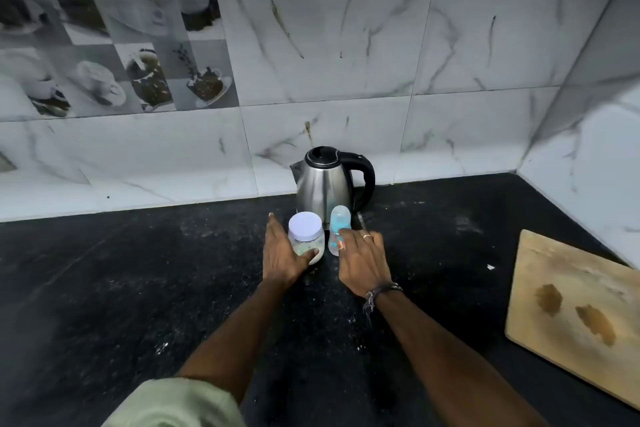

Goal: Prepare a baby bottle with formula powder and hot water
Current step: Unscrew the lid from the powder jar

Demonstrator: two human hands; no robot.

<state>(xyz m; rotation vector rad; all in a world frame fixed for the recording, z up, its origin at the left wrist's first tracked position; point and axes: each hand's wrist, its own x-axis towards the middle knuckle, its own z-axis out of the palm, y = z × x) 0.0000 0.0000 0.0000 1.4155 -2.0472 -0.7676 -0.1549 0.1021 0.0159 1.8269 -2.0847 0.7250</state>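
A small clear jar (306, 236) with a white lid and pale powder inside stands on the black counter (138, 288). My left hand (282, 253) wraps its left side, thumb across the front. Just to the right stands a pale blue baby bottle (338, 224) with its cap on. My right hand (362, 260) touches the bottle's lower front with its fingertips, fingers spread. Right behind both stands a steel electric kettle (323, 184) with a black lid and handle, handle to the right.
A wooden cutting board (575, 308) with two brown stains lies at the right edge of the counter. Marble-pattern tiled walls (346, 62) close off the back and the right corner.
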